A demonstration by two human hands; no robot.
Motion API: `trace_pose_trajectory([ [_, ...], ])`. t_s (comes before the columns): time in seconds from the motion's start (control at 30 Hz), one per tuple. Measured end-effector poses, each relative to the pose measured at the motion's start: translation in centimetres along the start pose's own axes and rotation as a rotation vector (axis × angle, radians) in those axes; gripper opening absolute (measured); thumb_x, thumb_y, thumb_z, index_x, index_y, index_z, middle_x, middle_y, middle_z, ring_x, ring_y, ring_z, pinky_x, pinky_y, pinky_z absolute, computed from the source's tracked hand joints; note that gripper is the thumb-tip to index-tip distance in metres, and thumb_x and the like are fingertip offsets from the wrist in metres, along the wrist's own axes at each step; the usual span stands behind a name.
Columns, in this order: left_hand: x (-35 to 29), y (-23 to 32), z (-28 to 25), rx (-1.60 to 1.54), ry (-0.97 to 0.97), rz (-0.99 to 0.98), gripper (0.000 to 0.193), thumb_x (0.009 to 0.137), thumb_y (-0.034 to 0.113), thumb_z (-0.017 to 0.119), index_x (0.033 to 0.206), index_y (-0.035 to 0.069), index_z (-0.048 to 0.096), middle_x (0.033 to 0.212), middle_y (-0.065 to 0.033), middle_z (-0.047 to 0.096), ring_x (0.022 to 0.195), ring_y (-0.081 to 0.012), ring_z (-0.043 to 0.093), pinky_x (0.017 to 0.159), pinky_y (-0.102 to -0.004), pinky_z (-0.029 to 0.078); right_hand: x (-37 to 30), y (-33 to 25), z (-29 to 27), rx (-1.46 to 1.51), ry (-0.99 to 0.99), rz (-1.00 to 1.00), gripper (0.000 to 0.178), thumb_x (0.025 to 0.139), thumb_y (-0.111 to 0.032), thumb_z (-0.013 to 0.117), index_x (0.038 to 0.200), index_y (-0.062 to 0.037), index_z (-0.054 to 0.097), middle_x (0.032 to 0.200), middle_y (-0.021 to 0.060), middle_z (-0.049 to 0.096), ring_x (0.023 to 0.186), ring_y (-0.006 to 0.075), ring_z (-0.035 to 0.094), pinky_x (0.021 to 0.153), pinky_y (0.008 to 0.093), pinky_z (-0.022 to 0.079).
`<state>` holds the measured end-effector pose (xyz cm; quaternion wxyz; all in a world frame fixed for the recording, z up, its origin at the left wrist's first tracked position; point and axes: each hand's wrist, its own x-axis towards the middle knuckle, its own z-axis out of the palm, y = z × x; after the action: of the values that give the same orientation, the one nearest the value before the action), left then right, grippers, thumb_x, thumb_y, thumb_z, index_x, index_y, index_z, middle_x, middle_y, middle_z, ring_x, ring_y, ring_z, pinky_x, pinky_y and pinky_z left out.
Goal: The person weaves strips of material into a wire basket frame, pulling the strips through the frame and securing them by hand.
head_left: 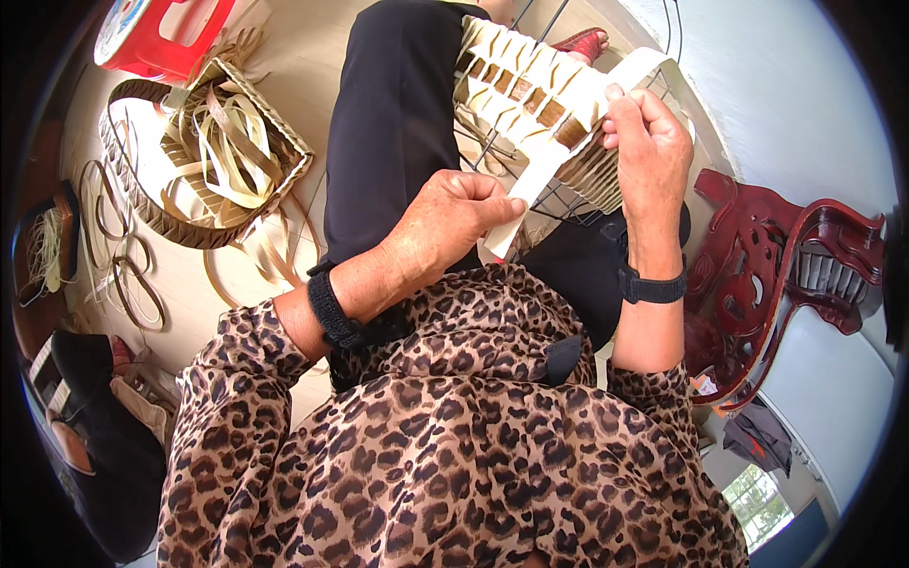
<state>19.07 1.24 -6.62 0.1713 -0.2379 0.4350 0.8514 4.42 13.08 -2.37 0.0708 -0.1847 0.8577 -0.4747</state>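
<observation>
A pale flat weaving strip (538, 180) runs slantwise between my hands, over the near end of a partly woven basket (516, 90). My left hand (445, 216) pinches the strip near its lower end, thumb on top. At the basket's right edge, my right hand (649, 142) is closed with its fingertips on the strip, which arches up beyond them in a loop. The basket has cream strips folded in rows, brown gaps between them and black wire rods of a frame (559, 204) around it. My right fingers partly hide the basket's corner.
On the floor at left stands a woven basket (301, 156) full of loose strips, with a red plastic stool (194, 47) behind it. Coiled strips (128, 270) lie farther left. To the right are dark red carved wooden furniture (748, 275) and a pale wall (795, 95).
</observation>
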Motion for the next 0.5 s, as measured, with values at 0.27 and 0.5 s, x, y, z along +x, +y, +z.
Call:
trace_pose_trajectory([
  [0.27,-0.3,0.8,-1.4,0.711,0.380,0.579,0.012,0.084,0.006,0.056,0.094,0.001,0.060,0.088,-0.0058,0.059,0.080,-0.0169,0.058,0.072,-0.0279,0.047,1.0,0.1,-0.1,0.202,-0.063,0.093,0.025,0.083,-0.022,0.058,0.067,-0.0027,0.059,0.060,-0.0019,0.056,0.055,0.0047,0.050,0.052,0.0198,0.042],
  [0.5,1.5,0.0,-2.4,1.253,0.238,0.818,0.025,0.071,-0.004,0.059,0.093,0.008,0.063,0.091,-0.0107,0.054,0.085,-0.0290,0.053,0.071,-0.0366,0.046,1.5,1.0,0.6,0.199,-0.108,0.079,0.024,0.083,-0.024,0.060,0.074,-0.0024,0.063,0.062,-0.0013,0.057,0.055,0.0047,0.051,0.054,0.0202,0.043],
])
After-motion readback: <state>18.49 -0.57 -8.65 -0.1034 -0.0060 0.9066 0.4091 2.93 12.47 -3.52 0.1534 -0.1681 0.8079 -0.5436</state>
